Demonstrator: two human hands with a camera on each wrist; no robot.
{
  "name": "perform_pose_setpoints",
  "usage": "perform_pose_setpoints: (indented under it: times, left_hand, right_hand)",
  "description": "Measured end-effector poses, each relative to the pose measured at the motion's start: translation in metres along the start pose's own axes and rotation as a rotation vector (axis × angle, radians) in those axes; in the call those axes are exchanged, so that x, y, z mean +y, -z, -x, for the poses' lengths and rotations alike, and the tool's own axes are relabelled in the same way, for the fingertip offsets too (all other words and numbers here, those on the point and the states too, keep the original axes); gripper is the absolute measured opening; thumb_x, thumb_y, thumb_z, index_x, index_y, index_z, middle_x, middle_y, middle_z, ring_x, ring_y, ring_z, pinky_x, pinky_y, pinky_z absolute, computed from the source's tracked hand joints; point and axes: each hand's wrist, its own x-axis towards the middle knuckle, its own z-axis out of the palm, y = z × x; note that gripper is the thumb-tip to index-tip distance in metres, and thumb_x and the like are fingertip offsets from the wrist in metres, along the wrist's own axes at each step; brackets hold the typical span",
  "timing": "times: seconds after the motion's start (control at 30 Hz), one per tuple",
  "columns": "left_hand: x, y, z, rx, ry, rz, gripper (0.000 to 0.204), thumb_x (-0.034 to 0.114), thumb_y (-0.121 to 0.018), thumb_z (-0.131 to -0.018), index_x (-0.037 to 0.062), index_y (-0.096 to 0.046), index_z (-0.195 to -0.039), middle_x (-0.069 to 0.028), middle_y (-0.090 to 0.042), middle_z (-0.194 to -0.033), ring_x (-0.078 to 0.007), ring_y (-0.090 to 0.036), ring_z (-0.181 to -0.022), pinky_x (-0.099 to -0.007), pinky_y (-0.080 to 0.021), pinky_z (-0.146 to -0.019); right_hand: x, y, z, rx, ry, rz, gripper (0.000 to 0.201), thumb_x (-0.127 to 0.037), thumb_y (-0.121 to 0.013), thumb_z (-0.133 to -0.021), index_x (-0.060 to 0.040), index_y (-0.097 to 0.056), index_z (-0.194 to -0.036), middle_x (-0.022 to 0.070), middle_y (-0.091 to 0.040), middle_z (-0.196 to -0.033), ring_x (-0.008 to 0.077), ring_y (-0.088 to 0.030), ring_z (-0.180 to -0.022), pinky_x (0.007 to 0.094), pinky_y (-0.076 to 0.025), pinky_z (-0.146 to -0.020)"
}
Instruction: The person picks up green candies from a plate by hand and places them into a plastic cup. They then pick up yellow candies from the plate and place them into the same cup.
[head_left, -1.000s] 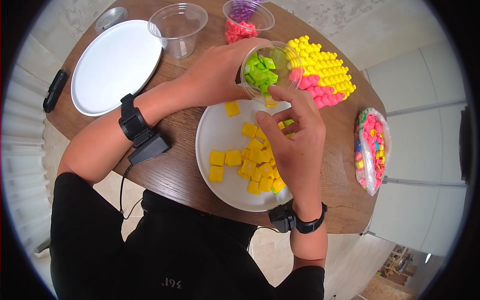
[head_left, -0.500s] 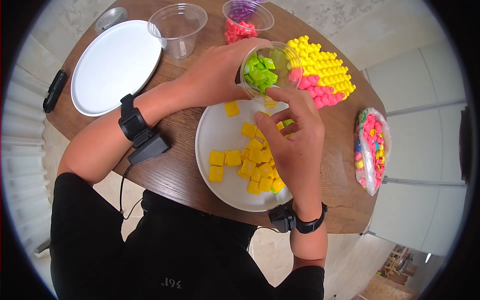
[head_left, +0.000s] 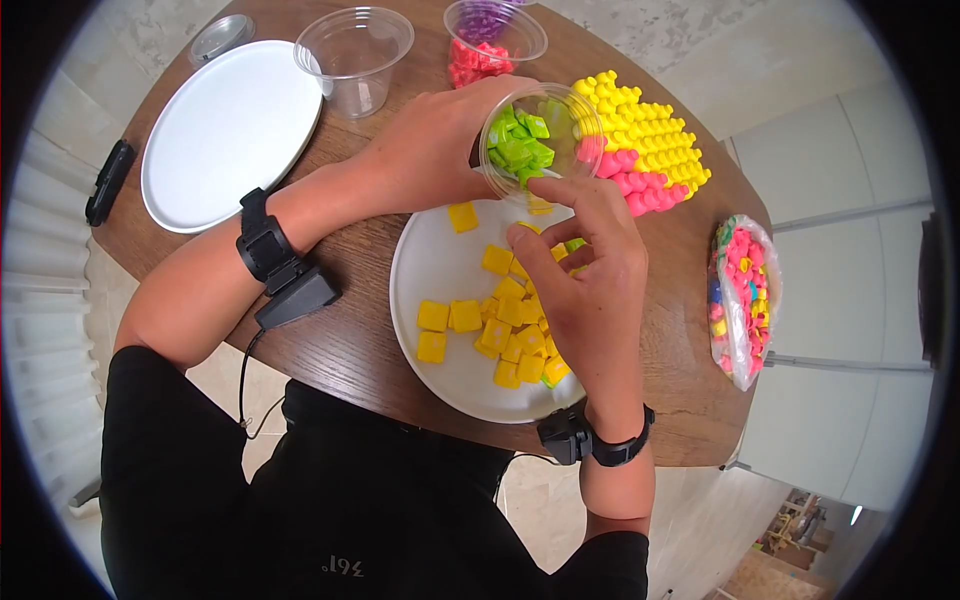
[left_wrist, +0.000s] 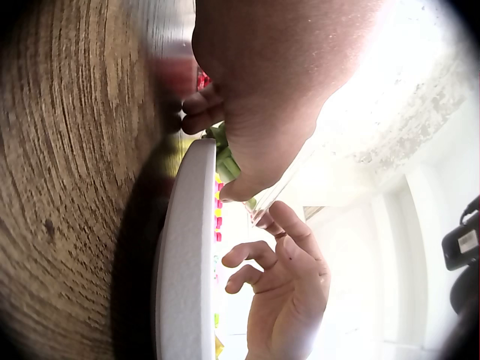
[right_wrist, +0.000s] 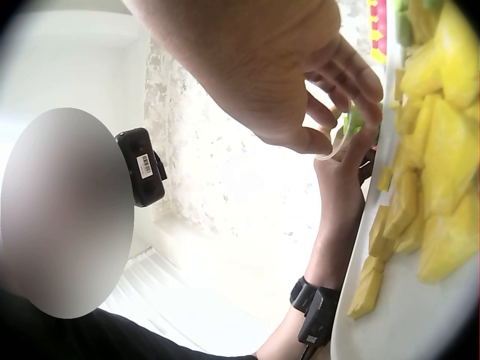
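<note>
My left hand grips a clear plastic cup, tilted toward me over the far edge of a white plate. Inside the cup lie several small green wrapped pieces. At the cup's near rim is my right hand, its thumb and index finger apart and the other fingers loosely bent; nothing shows between them. Below it, many yellow square pieces are spread and heaped on the plate, with a few green ones among them. The right wrist view shows the yellow heap up close.
An oval white plate lies at the left, beside an upright clear cup. Behind my left hand stand cups with red and purple pieces. Yellow and pink knobbed toys stand at the back right, a bag of colourful pieces at the right edge.
Almost nothing differs. The right index fingertip has shifted slightly left along the cup's near rim; the left hand and cup stay in place.
</note>
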Motion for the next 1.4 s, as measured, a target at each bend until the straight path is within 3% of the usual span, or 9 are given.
perform_pose_setpoints:
  times: [0.3,0.67,0.8,1.0,1.03,1.1,1.23,1.3,1.4]
  left_hand:
    - [0.001,0.001,0.000,0.008,0.005,0.043,0.089,0.021,-0.093,-0.074,0.0107,-0.052,-0.152,-0.0150,-0.066,-0.144,-0.0382,-0.065,-0.130,-0.0471,-0.055,-0.107]
    - [0.018,0.015,-0.007,-0.024,0.111,0.109,0.083,0.030,-0.094,-0.077,0.0102,-0.056,-0.148,-0.0144,-0.069,-0.141,-0.0355,-0.069,-0.127,-0.0440,-0.056,-0.105]
    - [0.002,0.015,-0.013,0.135,0.173,0.214,0.090,0.034,-0.096,-0.074,0.0094,-0.055,-0.149,-0.0147,-0.075,-0.125,-0.0306,-0.077,-0.107,-0.0403,-0.061,-0.089]
    - [0.017,0.019,-0.008,0.003,0.162,0.129,0.082,0.035,-0.097,-0.074,0.0088,-0.061,-0.143,-0.0129,-0.079,-0.112,-0.0258,-0.079,-0.086,-0.0370,-0.061,-0.078]
    - [0.024,0.023,-0.010,-0.024,0.280,0.201,0.076,0.019,-0.099,-0.072,0.0052,-0.063,-0.138,-0.0133,-0.074,-0.127,-0.0219,-0.071,-0.118,-0.0373,-0.055,-0.104]
    - [0.017,0.018,-0.006,-0.030,0.254,0.201,0.077,0.018,-0.099,-0.072,0.0055,-0.063,-0.139,-0.0132,-0.074,-0.127,-0.0216,-0.071,-0.118,-0.0374,-0.055,-0.105]
    - [0.014,0.013,-0.006,-0.021,0.190,0.205,0.079,0.018,-0.099,-0.072,0.0043,-0.062,-0.141,-0.0134,-0.073,-0.131,-0.0213,-0.069,-0.122,-0.0370,-0.053,-0.109]
    - [0.019,0.013,-0.007,-0.037,0.195,0.164,0.079,0.019,-0.099,-0.073,0.0025,-0.063,-0.142,-0.0148,-0.070,-0.138,-0.0222,-0.067,-0.129,-0.0373,-0.052,-0.112]
    - [0.020,0.011,-0.006,-0.046,0.164,0.116,0.079,0.020,-0.099,-0.073,0.0027,-0.063,-0.142,-0.0158,-0.070,-0.141,-0.0240,-0.068,-0.131,-0.0382,-0.052,-0.112]
  right_hand:
    - [0.002,-0.002,-0.001,0.064,0.021,-0.060,0.031,0.002,-0.081,-0.086,-0.0006,-0.074,-0.117,0.0116,-0.068,-0.112,0.0158,-0.074,-0.078,0.0265,-0.054,-0.058]
    - [0.002,0.012,0.005,0.426,0.112,-0.196,0.015,0.010,-0.073,-0.090,0.0031,-0.074,-0.103,0.0089,-0.069,-0.106,0.0096,-0.066,-0.078,0.0225,-0.051,-0.065]
    - [-0.006,0.018,0.004,0.560,0.103,-0.300,0.013,0.012,-0.070,-0.091,0.0054,-0.073,-0.102,0.0096,-0.069,-0.105,0.0099,-0.065,-0.079,0.0230,-0.050,-0.067]
    - [-0.003,0.020,0.003,0.634,0.162,-0.332,0.012,0.011,-0.068,-0.092,0.0060,-0.073,-0.102,0.0093,-0.068,-0.104,0.0106,-0.063,-0.076,0.0233,-0.050,-0.068]
    - [0.000,0.020,0.001,0.629,0.193,-0.322,0.012,0.011,-0.069,-0.092,0.0057,-0.073,-0.102,0.0091,-0.069,-0.104,0.0107,-0.063,-0.075,0.0231,-0.049,-0.068]
    - [0.002,0.023,0.000,0.631,0.221,-0.321,0.011,0.009,-0.071,-0.092,0.0043,-0.074,-0.101,0.0061,-0.070,-0.098,0.0082,-0.061,-0.073,0.0223,-0.048,-0.066]
    - [-0.001,0.041,-0.011,0.594,0.045,-0.373,0.007,0.004,-0.074,-0.093,0.0043,-0.075,-0.100,0.0017,-0.070,-0.087,0.0044,-0.060,-0.070,0.0222,-0.047,-0.064]
    - [-0.004,0.057,-0.015,0.420,-0.137,-0.372,0.007,-0.002,-0.077,-0.093,0.0050,-0.077,-0.094,-0.0026,-0.068,-0.076,0.0016,-0.056,-0.066,0.0219,-0.045,-0.061]
    - [-0.012,0.075,-0.015,0.274,-0.115,-0.168,0.014,-0.007,-0.076,-0.094,0.0065,-0.077,-0.088,-0.0033,-0.068,-0.071,0.0013,-0.054,-0.065,0.0222,-0.043,-0.058]
